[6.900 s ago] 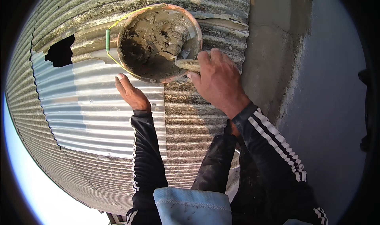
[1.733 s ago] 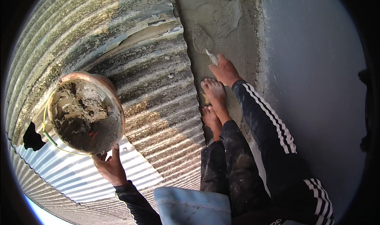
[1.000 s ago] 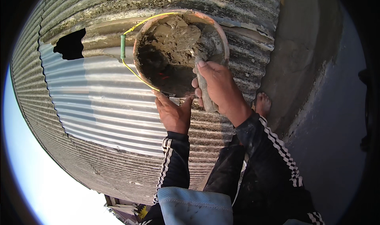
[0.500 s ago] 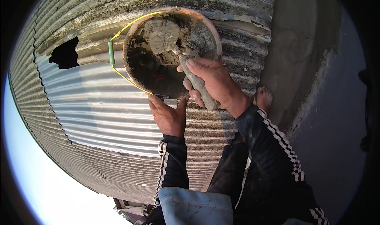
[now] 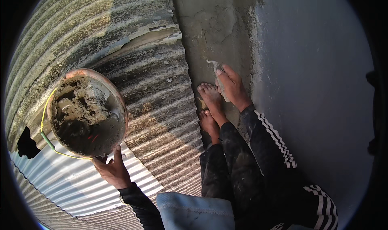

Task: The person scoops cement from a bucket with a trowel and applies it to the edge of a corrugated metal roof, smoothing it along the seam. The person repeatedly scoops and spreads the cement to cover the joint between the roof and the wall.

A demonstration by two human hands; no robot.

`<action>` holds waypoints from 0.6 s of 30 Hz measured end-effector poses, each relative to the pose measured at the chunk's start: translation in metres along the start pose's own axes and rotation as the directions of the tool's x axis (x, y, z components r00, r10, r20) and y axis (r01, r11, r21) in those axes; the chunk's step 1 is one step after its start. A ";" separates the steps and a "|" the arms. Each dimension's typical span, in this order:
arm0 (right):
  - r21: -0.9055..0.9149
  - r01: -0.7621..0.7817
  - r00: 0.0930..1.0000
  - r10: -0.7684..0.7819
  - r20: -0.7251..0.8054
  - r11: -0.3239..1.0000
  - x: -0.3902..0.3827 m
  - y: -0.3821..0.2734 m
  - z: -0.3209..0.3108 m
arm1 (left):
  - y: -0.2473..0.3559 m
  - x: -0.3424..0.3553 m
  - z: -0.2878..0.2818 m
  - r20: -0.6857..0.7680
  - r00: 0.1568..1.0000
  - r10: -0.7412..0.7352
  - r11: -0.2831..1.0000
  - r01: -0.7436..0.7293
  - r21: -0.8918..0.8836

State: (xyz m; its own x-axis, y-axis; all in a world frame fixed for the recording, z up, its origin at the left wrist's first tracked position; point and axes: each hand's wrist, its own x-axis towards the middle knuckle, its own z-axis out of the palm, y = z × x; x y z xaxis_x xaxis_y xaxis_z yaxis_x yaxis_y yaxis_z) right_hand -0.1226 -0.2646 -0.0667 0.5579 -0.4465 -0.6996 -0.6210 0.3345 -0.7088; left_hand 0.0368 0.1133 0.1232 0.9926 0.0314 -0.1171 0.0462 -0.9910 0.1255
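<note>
My left hand (image 5: pixel 113 171) grips the near rim of a round, orange-edged bucket (image 5: pixel 125 118), with the thumb by the rim and the other fingertips partly hidden. Grey, wet-looking mortar (image 5: pixel 83 104) lies lumpy inside it. The bucket's yellow wire bail with a green grip (image 5: pixel 47 141) hangs to the left. Closed around the grey, caked handle of a trowel (image 5: pixel 222 88), my right hand (image 5: pixel 234 86) is over the grey ledge, just above my bare feet. The trowel's bent metal neck shows; its blade blends into the grey surface.
Corrugated roofing (image 5: pixel 157 84) spreads on the left, with a shiny metal sheet (image 5: pixel 121 177) and a dark hole (image 5: pixel 28 143). A narrow cement ledge (image 5: pixel 202 36) runs beside a smooth grey-blue wall (image 5: pixel 315 68). My bare feet (image 5: pixel 210 96) stand on the ledge.
My right hand has carried the trowel from over the bucket rightward to the ledge. The view has swung right, so the bucket and left hand now appear farther left. Both feet now show.
</note>
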 end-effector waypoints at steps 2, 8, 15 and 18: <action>-0.432 0.089 0.982 -0.151 -0.113 0.898 0.054 0.031 -0.021 | 0.001 -0.001 0.000 0.016 0.999 -0.029 0.999 0.029 -0.025; -0.701 -0.048 0.994 -0.037 -0.105 0.712 0.143 0.092 0.009 | 0.006 0.000 -0.002 0.089 0.995 -0.045 0.993 0.055 -0.106; -0.837 0.007 0.997 -0.066 -0.035 0.547 0.135 0.080 -0.014 | 0.009 0.003 -0.005 0.118 0.991 -0.061 0.990 0.076 -0.122; -0.819 -0.026 0.997 -0.042 -0.062 0.573 0.161 0.065 -0.032 | 0.007 0.003 -0.003 0.128 0.990 -0.065 0.985 0.084 -0.150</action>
State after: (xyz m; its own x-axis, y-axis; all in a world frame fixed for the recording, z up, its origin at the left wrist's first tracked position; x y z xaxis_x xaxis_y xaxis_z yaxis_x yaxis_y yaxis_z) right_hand -0.0906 -0.3417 -0.2225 0.5486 -0.5104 -0.6622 -0.8215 -0.4761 -0.3137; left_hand 0.0402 0.1070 0.1265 0.9651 0.0785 -0.2500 0.1454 -0.9542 0.2616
